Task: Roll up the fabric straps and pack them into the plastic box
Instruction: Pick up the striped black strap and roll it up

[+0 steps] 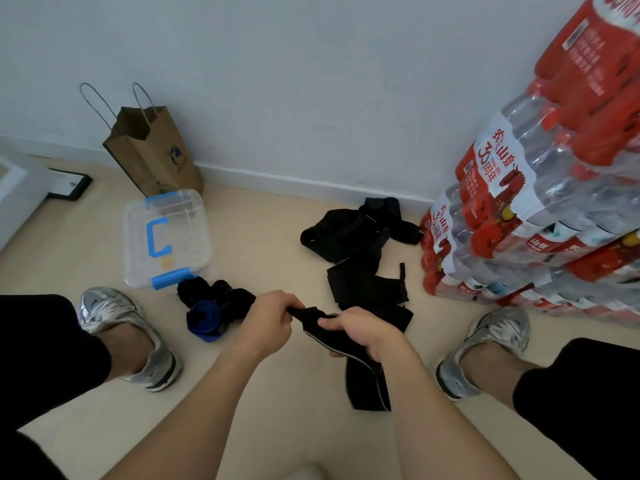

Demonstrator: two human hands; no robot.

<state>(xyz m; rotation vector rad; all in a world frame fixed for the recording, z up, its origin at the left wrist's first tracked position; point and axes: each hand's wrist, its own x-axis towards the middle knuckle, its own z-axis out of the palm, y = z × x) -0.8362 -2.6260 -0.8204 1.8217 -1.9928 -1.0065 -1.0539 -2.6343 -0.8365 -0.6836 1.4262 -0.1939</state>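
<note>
Strap point(310, 315) was in hand, lower centre of frame. The left grip point(268, 318) was curled round its top end and the right grip point(360, 329) was closed on it just beside, with a short taut span between them. The tail point(367, 386) hung below the right grip toward the floor point(277, 237). Read as the start of a roll; no coil visible yet. To do it well, my take: use the left grip as the core and fold the end over tight first. Then turn it while the right grip feeds the tail under light tension, edges lined up so the roll doesn't cone. The pale edge trim looked usable as an alignment guide. The tail looked twisted low down, so flatten it before it reaches the roll. The fabric looked soft, so a loose roll would likely spring open when set down; pinch the last wrap until seated. Box point(166, 237) sat left of centre on the floor, lid on, blue latches, seemingly empty, so it needs opening before packing. Finished rolls point(221, 299), one of them blue, lay just below it. The unrolled pile point(360, 244) lay right of centre, near the bottle packs point(519, 220).
</note>
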